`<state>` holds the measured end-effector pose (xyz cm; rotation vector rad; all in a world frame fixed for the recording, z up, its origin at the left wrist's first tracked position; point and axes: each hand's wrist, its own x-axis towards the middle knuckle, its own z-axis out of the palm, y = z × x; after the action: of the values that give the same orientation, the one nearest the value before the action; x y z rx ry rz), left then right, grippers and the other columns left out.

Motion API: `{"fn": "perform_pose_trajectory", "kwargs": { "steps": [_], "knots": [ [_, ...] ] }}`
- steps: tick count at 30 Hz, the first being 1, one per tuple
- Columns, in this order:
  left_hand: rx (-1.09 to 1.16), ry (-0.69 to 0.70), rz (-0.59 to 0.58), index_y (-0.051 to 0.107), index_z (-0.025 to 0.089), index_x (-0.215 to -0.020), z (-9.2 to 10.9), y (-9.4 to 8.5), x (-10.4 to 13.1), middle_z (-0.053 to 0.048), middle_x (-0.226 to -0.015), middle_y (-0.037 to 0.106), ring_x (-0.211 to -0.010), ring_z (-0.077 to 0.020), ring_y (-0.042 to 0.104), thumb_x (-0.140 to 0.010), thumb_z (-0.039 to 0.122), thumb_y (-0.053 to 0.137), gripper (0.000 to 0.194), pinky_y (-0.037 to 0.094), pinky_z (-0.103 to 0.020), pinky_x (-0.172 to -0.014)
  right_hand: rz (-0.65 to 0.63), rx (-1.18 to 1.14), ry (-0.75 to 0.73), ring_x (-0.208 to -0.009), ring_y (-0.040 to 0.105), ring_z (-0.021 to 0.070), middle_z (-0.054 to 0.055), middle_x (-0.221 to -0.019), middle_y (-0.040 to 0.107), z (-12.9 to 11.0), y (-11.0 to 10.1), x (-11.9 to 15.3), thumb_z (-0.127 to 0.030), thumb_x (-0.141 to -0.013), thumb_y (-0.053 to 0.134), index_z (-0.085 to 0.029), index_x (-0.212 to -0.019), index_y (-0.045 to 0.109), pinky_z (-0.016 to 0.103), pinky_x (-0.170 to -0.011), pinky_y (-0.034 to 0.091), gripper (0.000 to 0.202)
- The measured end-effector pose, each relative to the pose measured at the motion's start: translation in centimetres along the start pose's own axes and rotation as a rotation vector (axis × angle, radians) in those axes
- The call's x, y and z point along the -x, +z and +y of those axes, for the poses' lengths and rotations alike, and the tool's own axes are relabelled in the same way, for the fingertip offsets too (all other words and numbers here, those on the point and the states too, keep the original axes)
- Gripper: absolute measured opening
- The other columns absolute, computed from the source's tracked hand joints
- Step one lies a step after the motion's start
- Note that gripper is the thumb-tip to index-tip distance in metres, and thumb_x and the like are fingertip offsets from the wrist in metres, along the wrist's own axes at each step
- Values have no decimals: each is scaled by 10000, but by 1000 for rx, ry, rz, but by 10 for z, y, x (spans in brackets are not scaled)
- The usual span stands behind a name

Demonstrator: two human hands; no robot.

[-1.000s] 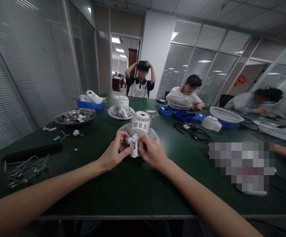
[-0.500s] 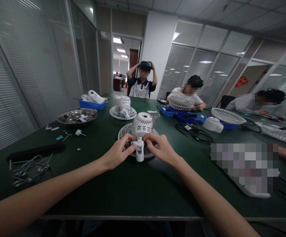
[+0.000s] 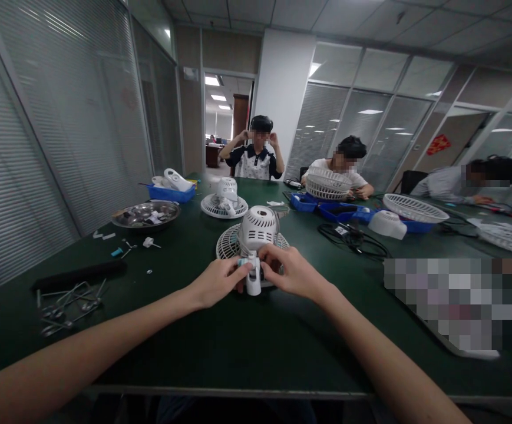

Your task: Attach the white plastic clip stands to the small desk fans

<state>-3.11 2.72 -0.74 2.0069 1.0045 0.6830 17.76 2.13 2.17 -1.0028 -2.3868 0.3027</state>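
A white electric fan [image 3: 259,228] lies in front of me with its motor housing up and its round grille [image 3: 228,242] on the table. Its short white neck bracket [image 3: 253,285] points toward me. My left hand [image 3: 217,281] is closed at the bracket's left side, its thumb and finger on a small light blue piece [image 3: 242,262]. From the right, my right hand [image 3: 291,270] pinches the same bracket near its joint. Its fingertips are partly hidden, so any small part between them does not show.
To the left are a metal bowl [image 3: 146,215] of small parts, a blue cylindrical piece [image 3: 116,252], a black bar [image 3: 79,274] and bent metal rods [image 3: 70,306]. Beyond stands another fan [image 3: 225,203]. A black cable [image 3: 353,240] lies right. Several people sit around the table [image 3: 220,347].
The view has shifted slightly, so everything sits a little lower and further right. My hands stay at the bracket, the left thumb now further over it. The person opposite has lowered their hands from their headgear.
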Motion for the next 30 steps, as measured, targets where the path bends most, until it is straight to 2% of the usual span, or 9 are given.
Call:
{"fn": "perform_pose_trajectory", "kwargs": {
  "steps": [6,10,14,17,21,25,30],
  "knots": [
    [120,-47,-76,564,134,-931,-6,3,-4,-1,-631,600,-490,-112,531,-858,614,384,518,414,-230,-501,-47,59,-9,-594,577,100,-35,-690,606,2,-1,1,-210,-853,499,-203,-979,494,210,-572,419,127],
    [233,-74,-87,535,134,-891,-8,3,-6,15,-578,568,-490,-114,530,-848,608,414,492,415,-222,-487,-26,96,-2,-581,564,104,-30,-691,605,3,2,0,-245,-876,474,-200,-1009,479,222,-568,412,141],
    [241,-72,-74,520,141,-882,-9,4,-7,22,-579,566,-480,-107,525,-852,598,422,468,400,-209,-469,-15,127,-1,-572,561,109,-27,-692,609,3,4,0,-223,-866,477,-193,-1022,466,228,-564,397,160],
    [151,-62,-28,519,152,-870,-8,6,-7,16,-594,577,-464,-109,527,-879,604,340,486,388,-212,-457,-3,132,-13,-572,561,111,-26,-690,602,2,5,0,-226,-882,463,-186,-1042,454,227,-561,390,165],
    [-25,-64,118,491,187,-941,-4,5,-3,16,-652,623,-443,-115,543,-917,578,220,477,403,-233,-488,13,121,-23,-583,567,114,-21,-687,599,2,6,0,-242,-922,415,-177,-1099,440,220,-561,388,190],
    [-111,-58,247,454,210,-1036,-1,0,-1,33,-613,623,-461,-140,574,-937,508,239,381,411,-246,-518,44,131,-1,-598,576,119,-14,-703,614,1,9,-1,-241,-912,433,-186,-1090,452,220,-571,395,187],
    [-62,-21,182,485,197,-946,-4,-1,-4,6,-676,638,-474,-128,584,-933,431,294,302,419,-229,-493,117,179,35,-571,563,127,-8,-691,606,2,16,0,-229,-878,467,-173,-1036,446,222,-539,379,169]
  ]
}}
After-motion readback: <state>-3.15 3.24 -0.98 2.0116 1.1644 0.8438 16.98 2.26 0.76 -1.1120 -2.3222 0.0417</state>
